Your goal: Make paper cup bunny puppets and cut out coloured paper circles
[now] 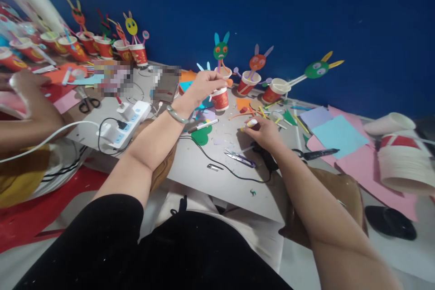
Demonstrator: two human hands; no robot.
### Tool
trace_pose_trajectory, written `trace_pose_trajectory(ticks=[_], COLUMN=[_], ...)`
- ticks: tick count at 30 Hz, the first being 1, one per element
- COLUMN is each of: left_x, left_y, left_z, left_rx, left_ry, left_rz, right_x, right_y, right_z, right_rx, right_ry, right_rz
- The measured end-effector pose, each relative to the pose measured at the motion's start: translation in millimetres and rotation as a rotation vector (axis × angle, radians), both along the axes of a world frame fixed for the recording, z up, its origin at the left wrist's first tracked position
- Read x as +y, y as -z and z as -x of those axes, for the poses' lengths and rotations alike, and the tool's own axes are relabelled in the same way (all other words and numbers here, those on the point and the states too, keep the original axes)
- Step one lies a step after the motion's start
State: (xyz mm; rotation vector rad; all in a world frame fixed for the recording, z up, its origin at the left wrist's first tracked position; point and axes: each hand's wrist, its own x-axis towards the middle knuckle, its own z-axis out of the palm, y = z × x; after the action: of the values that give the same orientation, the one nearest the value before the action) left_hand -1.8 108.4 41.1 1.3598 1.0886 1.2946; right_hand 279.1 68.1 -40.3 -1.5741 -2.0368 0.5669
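Observation:
My left hand (204,88) reaches over a red paper cup (220,99), fingers pinched at its rim by a small orange paper piece (229,82). From that cup rises a paper rabbit figure (220,50) with a green face and blue ears. My right hand (265,132) is low over the table, fingers curled round something small, whitish and yellow, that I cannot make out. Thread snips (240,158) with a purple handle lie below it. A marker (203,126) rests on a green paper shape (201,136) between my forearms.
More cups with rabbit figures (249,82) stand along the blue wall. A power strip (131,122) with cables lies left, beside black scissors (89,100) and another person's arm (30,118). At right are coloured paper sheets (343,133) and stacked paper cups (404,163).

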Motion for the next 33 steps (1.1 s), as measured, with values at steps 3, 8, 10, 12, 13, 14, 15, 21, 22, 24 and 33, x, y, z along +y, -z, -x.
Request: trace_pose_trajectory(ticks=[3,8,10,12,13,14,15,21,22,24,33], left_x=[1,3,1,-1,-2,-4,-5,-11,-12,-13,-14], left_y=[3.0,8.7,7.9,5.2,3.4,1.6,-0.1,-4.8,-5.3,-6.4,-8.2], left_z=[0,-1,-2,-3,-4,-5,-7,-10,-10,-11,-5], left_rx=[-0.006,-0.014,-0.019,-0.038,-0.052,-0.067,-0.082,-0.171,-0.181,-0.193,-0.217], left_ry=[0.035,0.086,0.109,0.14,0.157,0.175,0.192,0.377,0.408,0.448,0.741], left_rz=[0.052,0.06,0.077,0.112,0.134,0.158,0.181,0.35,0.374,0.399,0.317], right_x=[6,9,8,5,2,0,-3,-8,-7,-5,7], right_y=[-1.4,-6.9,-12.2,-21.0,-26.6,-32.6,-38.6,-61.5,-62.6,-63.6,-72.8], right_z=[1,-3,-8,-13,-14,-13,-10,25,30,39,54], right_rx=[-0.103,-0.147,-0.113,-0.037,0.006,0.041,0.06,0.021,0.04,0.118,0.655], right_ry=[0.022,-0.01,-0.013,-0.009,-0.01,-0.013,-0.019,-0.097,-0.105,-0.098,-0.231], right_rz=[0.032,0.07,0.049,-0.044,-0.121,-0.213,-0.311,-0.653,-0.666,-0.681,-0.176])
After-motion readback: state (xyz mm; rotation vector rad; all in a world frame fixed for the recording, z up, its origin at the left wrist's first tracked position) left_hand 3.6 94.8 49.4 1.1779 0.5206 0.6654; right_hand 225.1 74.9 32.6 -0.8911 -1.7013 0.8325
